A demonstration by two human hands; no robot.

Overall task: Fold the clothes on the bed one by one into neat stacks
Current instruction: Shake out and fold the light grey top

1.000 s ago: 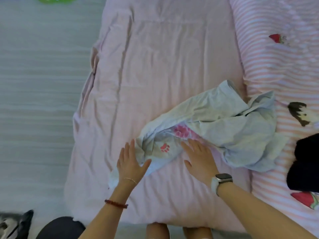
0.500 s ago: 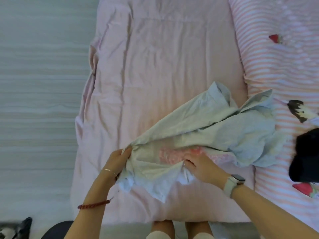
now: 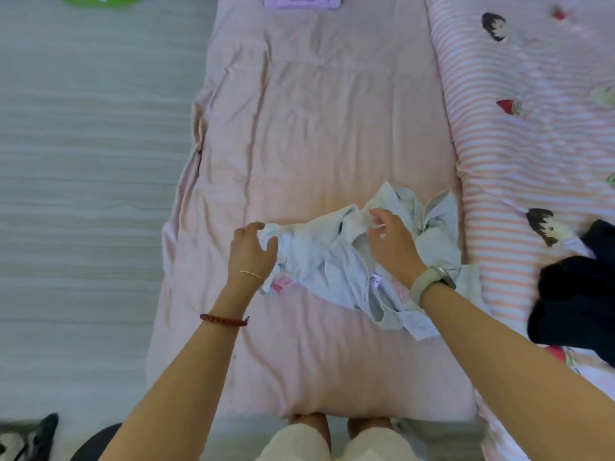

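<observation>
Two hands work one garment, a pale blue shirt (image 3: pixel 336 261) lying crumpled on the pink quilt (image 3: pixel 332 128) of the bed, near its front edge and just beside the striped sheet (image 3: pixel 532 144).

Left hand (image 3: pixel 251 252): fingers curled round a bunched edge of the shirt, gripping it. Right hand (image 3: pixel 391 241): fingers bent, pinching a fold of the upper part of the shirt; a watch (image 3: pixel 432 281) sits on that wrist.

Step in hand, as judged: the garment is being opened out and its edges sought; no fold is yet made. A white label shows near the right wrist and a pink print peeks out below the left hand, so the shirt may be partly inside out; cannot tell for certain.

Next move calls for drawing the two gripped points apart and laying the cloth flat on the quilt, wrinkles smoothed, before any fold.

Surface: soft quilt, creased, likely to drag with the cloth. A dark garment (image 3: pixel 579 294) waits on the striped sheet at right. A folded lilac stack (image 3: pixel 303 1) lies at the far edge. Floor (image 3: pixel 83 161) is pale wood-grain at left.
</observation>
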